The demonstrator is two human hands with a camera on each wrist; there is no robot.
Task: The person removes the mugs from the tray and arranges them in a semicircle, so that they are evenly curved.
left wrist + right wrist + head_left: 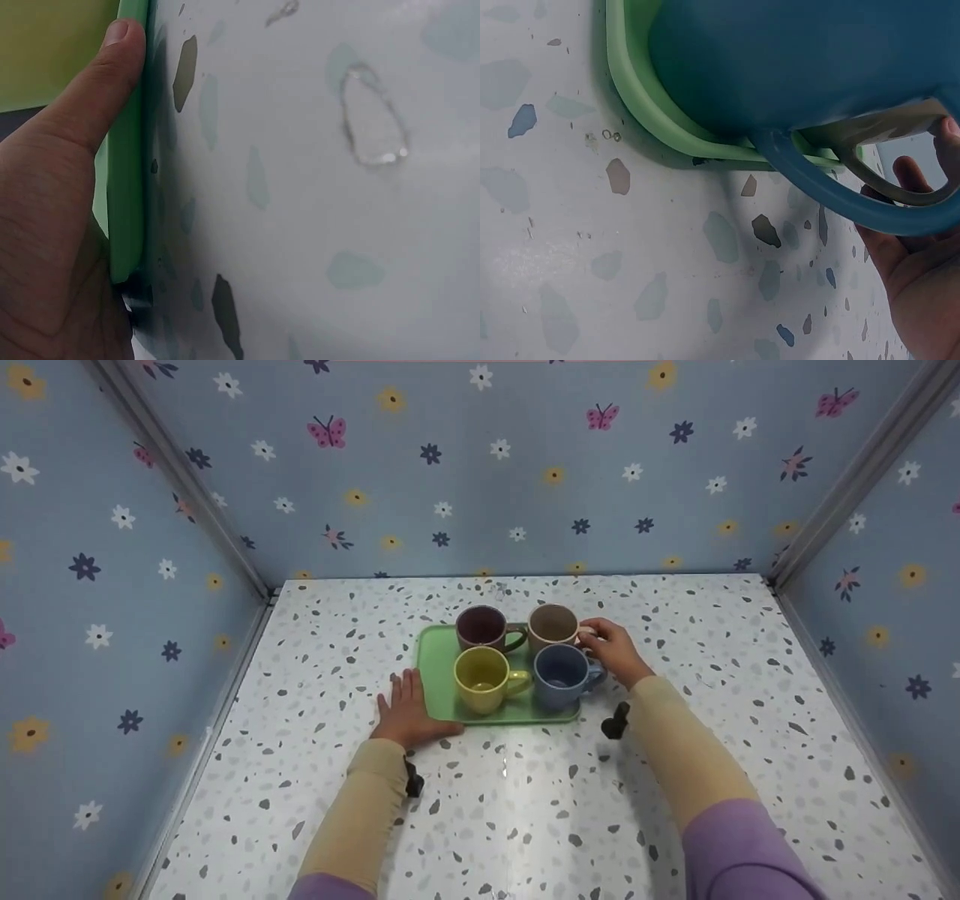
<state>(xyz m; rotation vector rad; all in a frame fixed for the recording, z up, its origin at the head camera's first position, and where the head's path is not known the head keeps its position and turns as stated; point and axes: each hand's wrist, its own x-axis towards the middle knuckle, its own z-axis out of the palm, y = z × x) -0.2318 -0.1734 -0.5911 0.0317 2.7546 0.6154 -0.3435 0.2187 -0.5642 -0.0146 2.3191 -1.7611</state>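
Note:
A light-green tray (441, 660) carries a maroon mug (481, 628) and a beige mug (553, 627) at the back. In front of them stand a yellow mug (481, 679) and a blue mug (561, 675); all the handles point right. My left hand (409, 712) lies at the tray's front left corner with fingers extended along the left side. Its thumb (112, 82) lies along the front rim in the left wrist view. My right hand (611, 649) pinches the beige mug's handle (896, 191), which the blue mug's handle (840, 199) partly covers in the right wrist view.
The tray stands on a white speckled table (510, 810). Blue flowered panels (487, 472) rise behind and at both sides, joined by grey metal posts (180, 472). Black wrist devices (616, 721) sit on both sleeves.

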